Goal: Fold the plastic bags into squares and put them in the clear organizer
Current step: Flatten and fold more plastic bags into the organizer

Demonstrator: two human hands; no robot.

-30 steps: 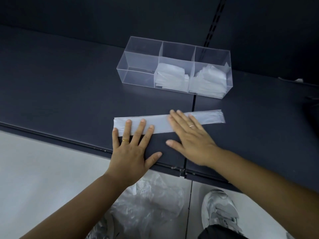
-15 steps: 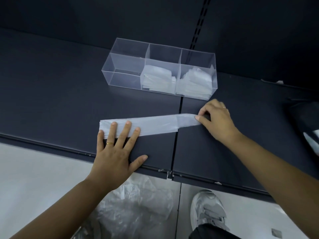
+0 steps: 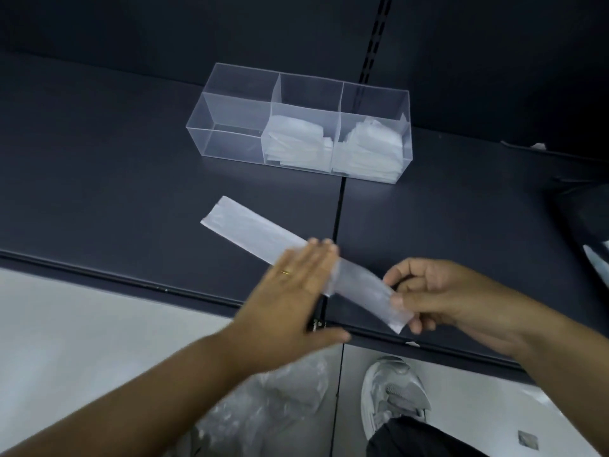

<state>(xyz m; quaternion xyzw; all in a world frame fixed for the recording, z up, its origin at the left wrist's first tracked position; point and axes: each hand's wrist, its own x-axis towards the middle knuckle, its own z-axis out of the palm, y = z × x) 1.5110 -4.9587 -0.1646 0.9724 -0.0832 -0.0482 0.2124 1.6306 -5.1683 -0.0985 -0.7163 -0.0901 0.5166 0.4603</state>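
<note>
A plastic bag folded into a long narrow strip [image 3: 253,229] runs diagonally across the dark shelf [image 3: 99,166], its far end lying towards the organizer. My right hand [image 3: 428,295] pinches the strip's near end between thumb and fingers and holds it lifted off the shelf. My left hand [image 3: 296,291] is flat with straight fingers, blurred, lying against the strip near its middle. The clear organizer [image 3: 237,94] stands at the back with three compartments: the left one holds nothing, while the middle and right ones hold stacks of folded bags [image 3: 296,140].
A heap of loose crumpled plastic bags [image 3: 263,407] lies on the pale floor below the shelf edge, beside a grey shoe [image 3: 392,390]. A seam [image 3: 339,209] splits the shelf into two panels. A dark object [image 3: 586,219] sits at the right edge.
My right hand has pulled the strip's right end towards me and lifted it, turning the strip diagonal. My left hand slid right along the strip to its middle.
</note>
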